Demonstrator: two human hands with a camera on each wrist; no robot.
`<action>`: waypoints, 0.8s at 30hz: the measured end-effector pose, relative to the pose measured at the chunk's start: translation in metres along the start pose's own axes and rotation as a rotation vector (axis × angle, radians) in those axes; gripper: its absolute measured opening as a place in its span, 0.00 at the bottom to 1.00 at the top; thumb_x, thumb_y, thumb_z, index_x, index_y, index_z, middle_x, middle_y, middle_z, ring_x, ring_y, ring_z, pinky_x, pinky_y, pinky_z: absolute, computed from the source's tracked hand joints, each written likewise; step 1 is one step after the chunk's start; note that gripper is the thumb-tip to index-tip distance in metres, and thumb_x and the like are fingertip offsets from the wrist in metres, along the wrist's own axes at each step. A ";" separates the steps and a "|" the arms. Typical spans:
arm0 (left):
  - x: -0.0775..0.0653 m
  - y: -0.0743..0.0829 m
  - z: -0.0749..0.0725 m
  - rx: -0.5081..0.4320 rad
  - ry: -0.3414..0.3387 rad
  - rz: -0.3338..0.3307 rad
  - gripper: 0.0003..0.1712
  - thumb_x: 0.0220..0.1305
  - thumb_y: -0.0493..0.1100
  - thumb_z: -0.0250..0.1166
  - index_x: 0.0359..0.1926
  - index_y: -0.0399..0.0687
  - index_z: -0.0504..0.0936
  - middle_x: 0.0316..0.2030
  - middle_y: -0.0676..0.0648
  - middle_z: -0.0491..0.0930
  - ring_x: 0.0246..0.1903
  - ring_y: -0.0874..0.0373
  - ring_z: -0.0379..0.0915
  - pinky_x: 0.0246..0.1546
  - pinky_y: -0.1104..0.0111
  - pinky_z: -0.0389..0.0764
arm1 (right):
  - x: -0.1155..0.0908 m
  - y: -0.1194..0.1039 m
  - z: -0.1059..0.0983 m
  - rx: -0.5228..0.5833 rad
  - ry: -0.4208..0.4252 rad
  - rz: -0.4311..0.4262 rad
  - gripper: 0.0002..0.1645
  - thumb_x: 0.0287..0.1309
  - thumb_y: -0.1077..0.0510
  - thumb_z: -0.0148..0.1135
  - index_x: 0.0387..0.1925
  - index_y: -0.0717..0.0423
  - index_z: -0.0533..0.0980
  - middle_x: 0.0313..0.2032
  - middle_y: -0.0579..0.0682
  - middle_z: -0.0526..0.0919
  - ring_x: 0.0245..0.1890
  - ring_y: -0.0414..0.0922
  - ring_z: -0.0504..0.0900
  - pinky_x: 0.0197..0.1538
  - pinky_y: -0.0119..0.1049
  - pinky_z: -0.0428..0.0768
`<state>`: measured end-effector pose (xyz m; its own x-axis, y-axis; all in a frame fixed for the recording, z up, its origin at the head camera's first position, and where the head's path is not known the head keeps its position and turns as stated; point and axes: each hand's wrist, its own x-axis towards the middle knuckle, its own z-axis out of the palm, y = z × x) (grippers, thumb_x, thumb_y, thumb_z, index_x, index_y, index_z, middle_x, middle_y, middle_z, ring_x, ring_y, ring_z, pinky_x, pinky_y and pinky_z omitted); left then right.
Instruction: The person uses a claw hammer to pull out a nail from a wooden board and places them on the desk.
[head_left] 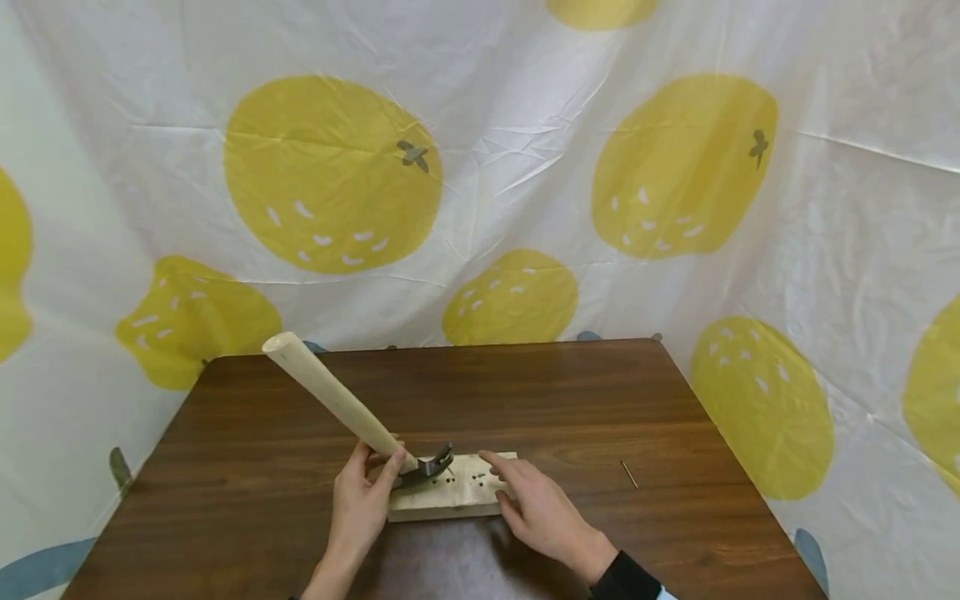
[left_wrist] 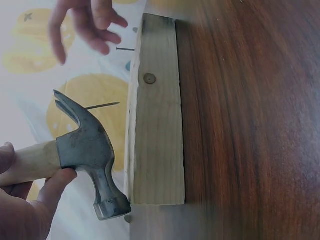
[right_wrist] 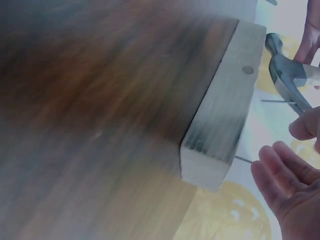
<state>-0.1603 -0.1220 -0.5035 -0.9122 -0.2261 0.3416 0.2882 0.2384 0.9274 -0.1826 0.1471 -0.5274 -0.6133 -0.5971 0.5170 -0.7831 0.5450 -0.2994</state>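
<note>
The left hand (head_left: 365, 504) gripped the wooden handle of a hammer (left_wrist: 87, 147) close to its head, above the left part of a wooden block (head_left: 450, 512). The right hand (head_left: 540, 508) hung with loose fingers at the block's right end. One nail (left_wrist: 102, 105) showed by the claw, another (left_wrist: 125, 49) near the right fingers. A loose nail (head_left: 628, 473) lay farther right on the table (head_left: 285, 450), before a lemon-print cloth (head_left: 517, 192).
</note>
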 end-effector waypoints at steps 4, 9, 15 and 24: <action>-0.001 0.004 0.002 0.011 -0.009 -0.019 0.13 0.70 0.38 0.69 0.53 0.43 0.82 0.46 0.43 0.86 0.43 0.53 0.84 0.39 0.70 0.85 | 0.007 -0.005 0.002 0.022 0.003 -0.030 0.44 0.62 0.70 0.65 0.77 0.53 0.62 0.55 0.53 0.80 0.50 0.45 0.81 0.48 0.39 0.83; -0.004 0.009 0.004 0.057 -0.045 -0.010 0.13 0.70 0.42 0.69 0.52 0.45 0.83 0.45 0.46 0.87 0.45 0.55 0.83 0.46 0.66 0.83 | 0.013 -0.009 0.004 0.067 -0.005 -0.032 0.46 0.63 0.72 0.66 0.78 0.47 0.61 0.55 0.52 0.78 0.43 0.43 0.81 0.41 0.32 0.81; -0.005 0.009 0.006 0.084 -0.069 0.005 0.13 0.68 0.43 0.71 0.51 0.48 0.83 0.43 0.52 0.88 0.47 0.59 0.82 0.55 0.56 0.78 | 0.014 -0.008 0.007 0.073 0.008 -0.041 0.41 0.64 0.71 0.66 0.75 0.47 0.66 0.55 0.52 0.77 0.37 0.39 0.78 0.37 0.27 0.78; -0.007 0.010 0.008 0.049 -0.088 0.000 0.12 0.68 0.42 0.71 0.51 0.49 0.83 0.42 0.52 0.87 0.46 0.59 0.82 0.46 0.68 0.78 | 0.011 -0.007 0.008 0.085 0.016 -0.056 0.35 0.66 0.70 0.66 0.71 0.49 0.70 0.49 0.50 0.78 0.35 0.37 0.77 0.36 0.25 0.77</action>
<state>-0.1533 -0.1108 -0.4983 -0.9348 -0.1427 0.3251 0.2757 0.2853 0.9179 -0.1853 0.1317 -0.5261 -0.5674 -0.6153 0.5472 -0.8222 0.4591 -0.3364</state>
